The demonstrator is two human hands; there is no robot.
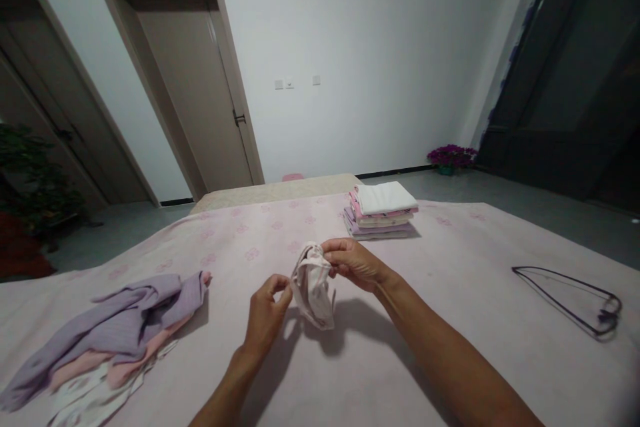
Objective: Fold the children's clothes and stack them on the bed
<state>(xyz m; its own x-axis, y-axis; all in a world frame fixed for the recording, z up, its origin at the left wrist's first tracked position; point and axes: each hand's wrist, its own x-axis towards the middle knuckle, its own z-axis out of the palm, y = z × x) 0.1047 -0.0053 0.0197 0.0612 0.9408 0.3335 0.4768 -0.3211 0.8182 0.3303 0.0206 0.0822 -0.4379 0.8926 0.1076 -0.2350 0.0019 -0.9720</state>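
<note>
A small pale garment with faint pinkish markings hangs bunched just above the cloth-covered table, its exact kind hard to make out. My left hand pinches its left edge between thumb and fingertips. At its upper right, my right hand grips the top edge, fingers closed. The fabric droops between both hands and casts a shadow below. Beyond my right hand stands a neat stack of folded clothes, white on top, with pink and purple layers beneath.
On the left lies a loose heap of clothes with a purple garment uppermost, over pink and white ones. A black clothes hanger rests at the right. The pink floral tablecloth covers the table. Purple flowers stand by the far wall.
</note>
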